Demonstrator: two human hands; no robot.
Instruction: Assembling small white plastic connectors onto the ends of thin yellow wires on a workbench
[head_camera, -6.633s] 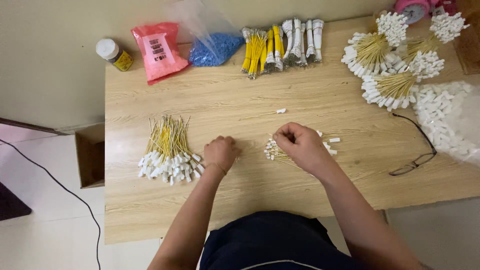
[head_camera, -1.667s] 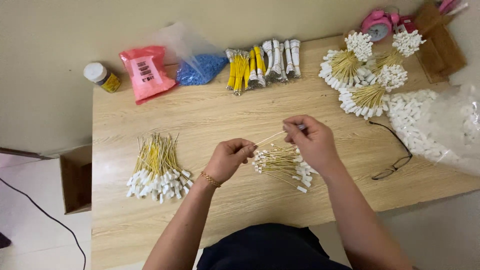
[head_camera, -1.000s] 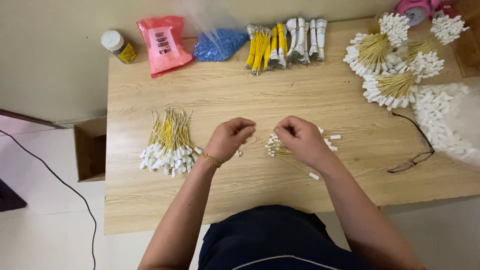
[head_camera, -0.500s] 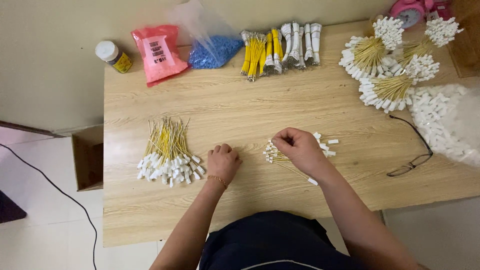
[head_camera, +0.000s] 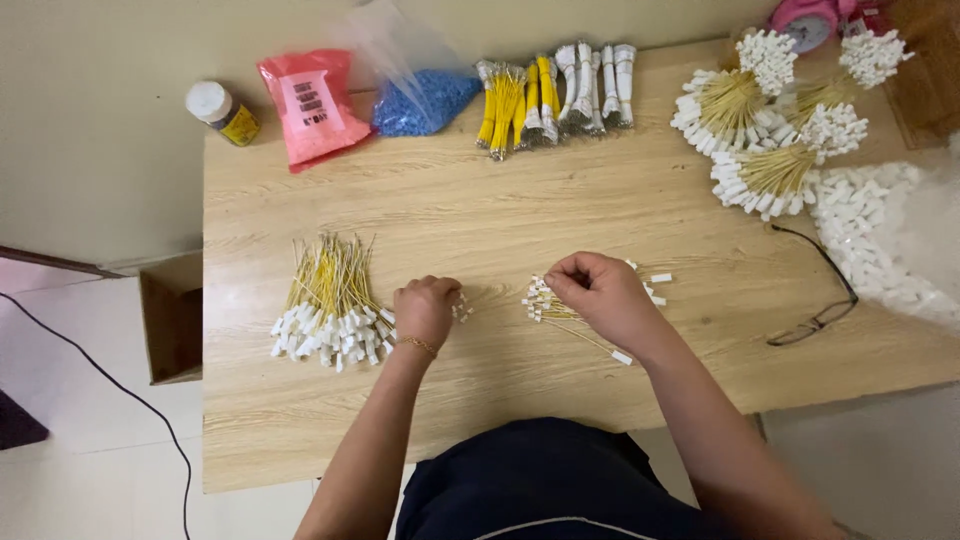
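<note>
Small bunch of yellow wires with white plugs lies near the middle of the wooden table, just under your right hand; plug ends point left, a few loose pieces trail out to the right and toward you. Your right hand rests on top of this bunch, fingers curled down and pinching at the plug ends, so it is grasping some of those wires, though how many is hidden by the fingers. Your left hand sits just left of it, knuckles up, clenched into a loose fist with a few small white plugs showing at the fingertips; whether they are gripped or only touched, you cannot tell from here. A thin bracelet shows on that wrist. Just beside your left hand, further left, lies a larger fanned pile of the same yellow wires, white plugs toward you. Along the far edge: a small jar with a white lid, a pink packet, a clear bag of blue bits, and bundled yellow and white wires. Far right corner holds round bunches of plugged wires and a clear bag of white plugs. A pair of glasses lies to the right of your right hand, well apart.
</note>
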